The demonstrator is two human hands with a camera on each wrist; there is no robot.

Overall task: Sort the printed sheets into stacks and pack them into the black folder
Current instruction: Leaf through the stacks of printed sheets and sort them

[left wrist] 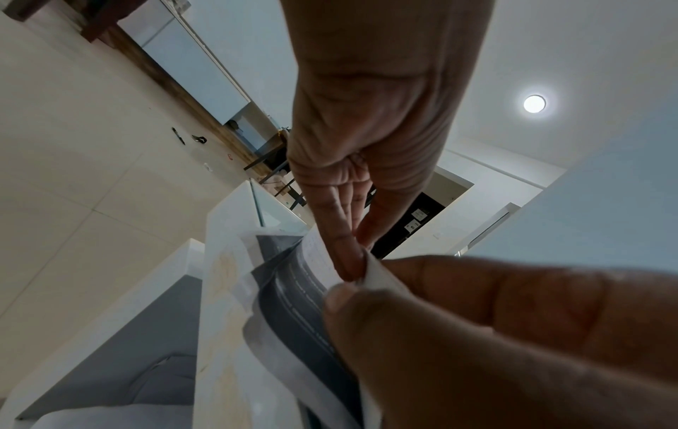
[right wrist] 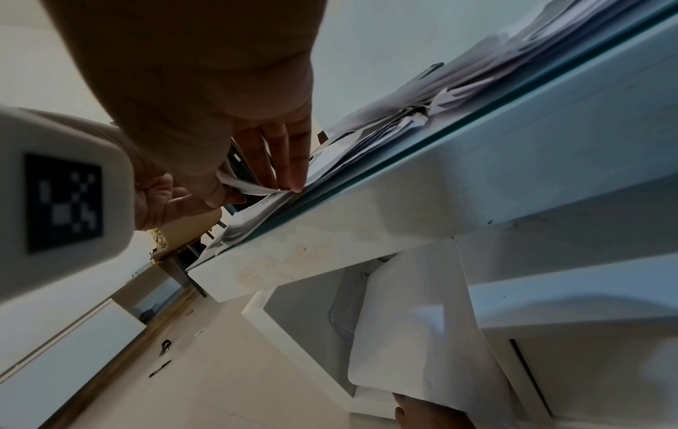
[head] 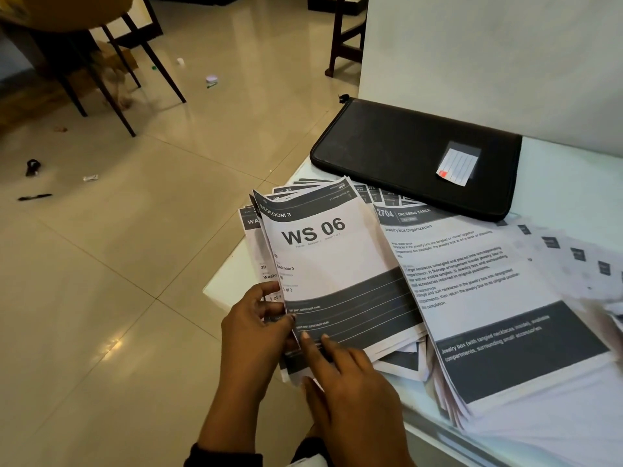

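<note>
fingers [head: 269, 299] pinching curled grey-banded "WS 06" sheet [head: 332, 261]

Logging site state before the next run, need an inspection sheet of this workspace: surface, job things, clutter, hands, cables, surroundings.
Surface: white table, glass top, sheets spread across it.
Job's things: black folder lying shut at the back; WS 06 sheet tops the left stack; Jewelry Box sheet tops the right stack.
Clutter: small bits on the floor, including a white cap.
Hands: left hand pinches the WS 06 sheet's lower edge; right hand rests straight fingers on it.
Cables: nothing seen.
Surroundings: chair with dark legs, white wall.
</note>
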